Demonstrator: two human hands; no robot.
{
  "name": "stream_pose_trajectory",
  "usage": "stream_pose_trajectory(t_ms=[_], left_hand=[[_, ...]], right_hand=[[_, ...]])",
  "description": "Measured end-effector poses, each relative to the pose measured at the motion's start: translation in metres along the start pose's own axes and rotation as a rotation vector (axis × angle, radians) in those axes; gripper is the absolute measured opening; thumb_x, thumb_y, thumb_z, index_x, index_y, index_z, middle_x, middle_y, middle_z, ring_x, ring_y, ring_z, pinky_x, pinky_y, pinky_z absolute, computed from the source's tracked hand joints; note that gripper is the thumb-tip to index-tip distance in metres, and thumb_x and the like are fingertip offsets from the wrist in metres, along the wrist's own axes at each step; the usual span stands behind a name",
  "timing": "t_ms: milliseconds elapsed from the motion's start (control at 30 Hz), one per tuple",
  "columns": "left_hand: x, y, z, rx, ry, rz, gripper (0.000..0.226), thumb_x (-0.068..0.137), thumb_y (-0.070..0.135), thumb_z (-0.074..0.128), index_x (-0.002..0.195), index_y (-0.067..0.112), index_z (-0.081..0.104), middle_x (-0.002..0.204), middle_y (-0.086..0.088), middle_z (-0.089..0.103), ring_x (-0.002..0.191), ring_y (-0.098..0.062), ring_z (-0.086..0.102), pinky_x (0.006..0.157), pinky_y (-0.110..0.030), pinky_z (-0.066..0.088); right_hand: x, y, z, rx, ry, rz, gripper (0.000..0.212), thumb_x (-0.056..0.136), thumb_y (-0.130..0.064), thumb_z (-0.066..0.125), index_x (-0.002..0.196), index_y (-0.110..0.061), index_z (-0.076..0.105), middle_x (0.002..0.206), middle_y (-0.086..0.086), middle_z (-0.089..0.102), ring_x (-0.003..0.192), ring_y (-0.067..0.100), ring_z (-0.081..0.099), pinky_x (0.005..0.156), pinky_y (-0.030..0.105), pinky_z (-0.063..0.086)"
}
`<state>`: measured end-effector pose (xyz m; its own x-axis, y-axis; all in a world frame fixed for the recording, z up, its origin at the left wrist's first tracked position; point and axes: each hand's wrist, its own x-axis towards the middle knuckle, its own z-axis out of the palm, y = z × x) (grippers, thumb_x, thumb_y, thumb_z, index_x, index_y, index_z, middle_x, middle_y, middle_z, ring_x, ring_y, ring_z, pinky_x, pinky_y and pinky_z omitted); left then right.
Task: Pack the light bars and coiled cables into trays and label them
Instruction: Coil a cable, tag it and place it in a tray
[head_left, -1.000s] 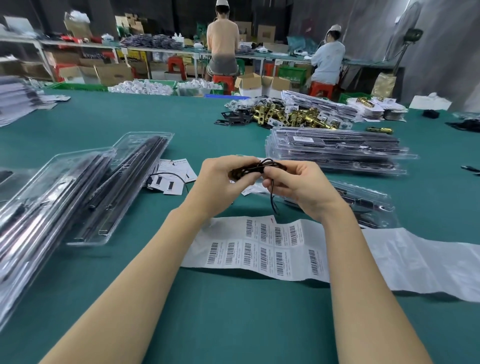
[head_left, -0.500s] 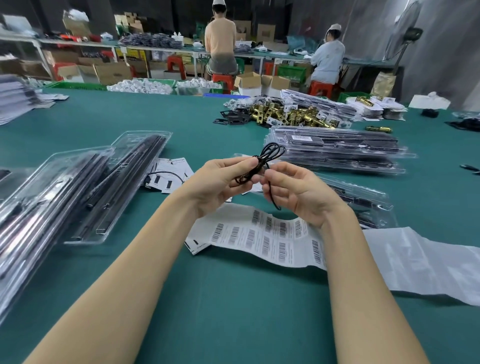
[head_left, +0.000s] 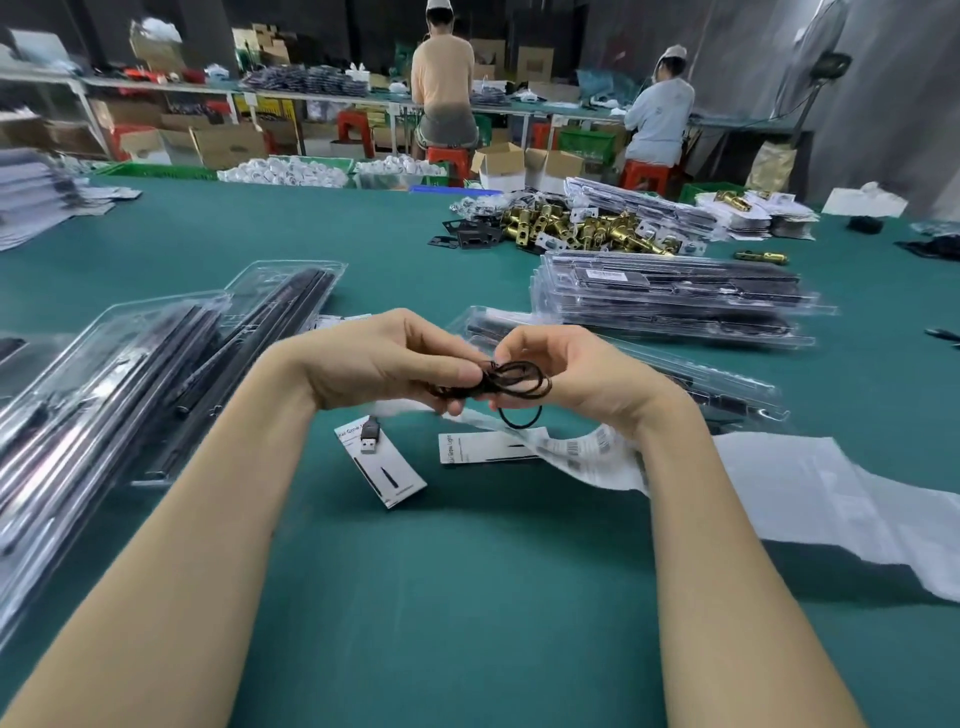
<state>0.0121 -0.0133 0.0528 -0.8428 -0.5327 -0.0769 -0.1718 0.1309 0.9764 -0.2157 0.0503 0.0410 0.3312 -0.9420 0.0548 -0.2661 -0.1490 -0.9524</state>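
Note:
Above the green table, my left hand (head_left: 384, 358) and my right hand (head_left: 566, 374) both pinch a thin black coiled cable (head_left: 514, 379). Its loops bunch between the fingertips and one loop hangs below. The cable's USB plug (head_left: 370, 435) dangles under my left hand, over a small white card (head_left: 384, 467). Clear trays holding black light bars (head_left: 171, 364) lie to the left. A stack of closed packed trays (head_left: 670, 301) sits at the right, with an open tray (head_left: 691, 379) behind my right hand. A strip of barcode labels (head_left: 587, 457) lies under my right wrist.
A second white card (head_left: 488, 448) lies under the hands. White backing paper (head_left: 841, 499) spreads to the right. Brass hardware (head_left: 582, 228) is piled further back on the table. Two people sit at a bench behind, backs turned, among boxes and stools.
Both hands turned and gathered the cable into a tighter bundle, lower and to the right. The USB plug now hangs free below my left hand. The white cards show under the hands.

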Motion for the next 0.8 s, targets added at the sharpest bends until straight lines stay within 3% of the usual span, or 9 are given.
stream_pose_trajectory(t_ms=[200, 300, 400, 467, 600, 700, 800], left_hand=[[-0.004, 0.010, -0.002, 0.172, -0.005, -0.072, 0.028, 0.078, 0.024, 0.076, 0.105, 0.015, 0.080, 0.086, -0.004, 0.075, 0.072, -0.014, 0.066, 0.072, -0.019, 0.053], [-0.005, 0.015, -0.001, 0.236, -0.004, -0.076, 0.029, 0.079, 0.028, 0.077, 0.106, 0.019, 0.080, 0.093, -0.012, 0.075, 0.074, -0.014, 0.068, 0.074, -0.021, 0.054], [-0.005, 0.020, -0.001, 0.336, 0.013, -0.107, 0.025, 0.079, 0.034, 0.078, 0.102, 0.026, 0.081, 0.089, -0.007, 0.077, 0.075, -0.011, 0.069, 0.073, -0.017, 0.052], [-0.005, 0.023, -0.001, 0.439, 0.051, -0.141, 0.017, 0.081, 0.035, 0.079, 0.098, 0.033, 0.081, 0.084, -0.004, 0.077, 0.073, -0.010, 0.067, 0.071, -0.014, 0.051], [0.000, 0.027, 0.000, 0.724, 0.193, -0.216, 0.011, 0.082, 0.036, 0.078, 0.089, 0.045, 0.079, 0.072, 0.009, 0.075, 0.062, 0.000, 0.062, 0.061, -0.011, 0.043], [0.008, 0.025, 0.007, 0.837, 0.348, -0.177, 0.011, 0.081, 0.026, 0.080, 0.087, 0.036, 0.081, 0.059, 0.013, 0.071, 0.050, 0.007, 0.060, 0.047, -0.004, 0.035], [0.018, 0.023, 0.010, 0.914, 0.546, -0.059, 0.013, 0.084, 0.021, 0.079, 0.094, 0.028, 0.081, 0.059, 0.006, 0.069, 0.043, -0.001, 0.053, 0.044, -0.005, 0.034]], right_hand=[[0.005, -0.003, 0.006, -0.126, 0.009, 0.033, 0.018, 0.086, -0.006, 0.077, 0.092, -0.014, 0.062, 0.087, -0.001, 0.072, 0.082, 0.015, 0.065, 0.075, 0.025, 0.052], [0.005, 0.002, 0.009, -0.133, 0.086, 0.047, 0.011, 0.091, -0.014, 0.074, 0.092, -0.019, 0.064, 0.087, -0.004, 0.075, 0.077, 0.007, 0.066, 0.068, 0.016, 0.050], [0.007, 0.003, 0.012, -0.236, 0.170, 0.051, 0.006, 0.089, -0.023, 0.075, 0.088, -0.025, 0.069, 0.083, -0.010, 0.075, 0.079, 0.002, 0.068, 0.068, 0.009, 0.047], [0.009, 0.003, 0.014, -0.310, 0.226, 0.056, 0.005, 0.087, -0.026, 0.076, 0.086, -0.026, 0.071, 0.081, -0.010, 0.076, 0.079, 0.005, 0.070, 0.071, 0.013, 0.051], [0.015, 0.002, 0.022, -0.333, 0.359, 0.023, 0.007, 0.087, -0.019, 0.069, 0.084, -0.023, 0.073, 0.078, -0.004, 0.073, 0.070, 0.006, 0.064, 0.073, 0.029, 0.056], [0.018, 0.000, 0.023, -0.294, 0.399, 0.039, 0.016, 0.089, -0.015, 0.063, 0.084, -0.025, 0.074, 0.072, -0.010, 0.072, 0.065, -0.001, 0.061, 0.071, 0.025, 0.056], [0.019, -0.001, 0.020, -0.009, 0.420, 0.062, 0.019, 0.093, -0.005, 0.060, 0.094, -0.017, 0.076, 0.074, -0.007, 0.075, 0.066, 0.006, 0.069, 0.065, 0.021, 0.057]])
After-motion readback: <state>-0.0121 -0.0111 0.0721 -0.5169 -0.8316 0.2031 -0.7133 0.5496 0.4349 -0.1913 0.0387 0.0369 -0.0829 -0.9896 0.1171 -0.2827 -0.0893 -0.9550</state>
